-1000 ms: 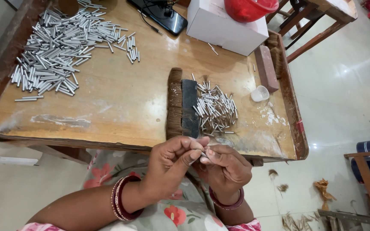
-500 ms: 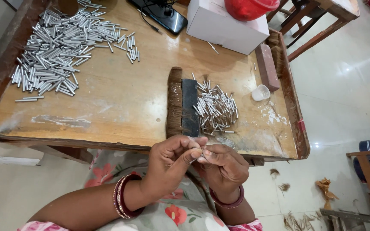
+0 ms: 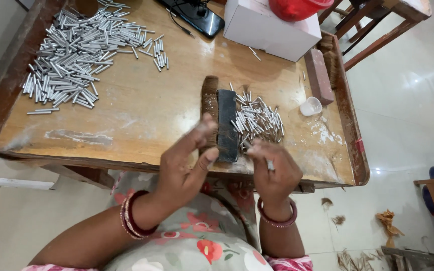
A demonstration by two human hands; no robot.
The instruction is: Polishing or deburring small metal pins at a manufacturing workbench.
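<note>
The left hand (image 3: 184, 163) hangs loosely open near the brush (image 3: 220, 123). The right hand (image 3: 273, 173) pinches a small metal tube (image 3: 270, 164) beside the tube pile (image 3: 257, 119) on the wooden table (image 3: 141, 108); pale tiled floor (image 3: 403, 100) beyond.

A short silvery metal tube (image 3: 270, 164) stands nearly upright at the desk's (image 3: 141, 115) front edge, just below a loose heap of identical tubes (image 3: 257, 120).

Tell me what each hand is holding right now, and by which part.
The right hand pinches a small silver metal tube near its lower end, upper end poking out of the fingers. The left hand shows nothing held.
</note>
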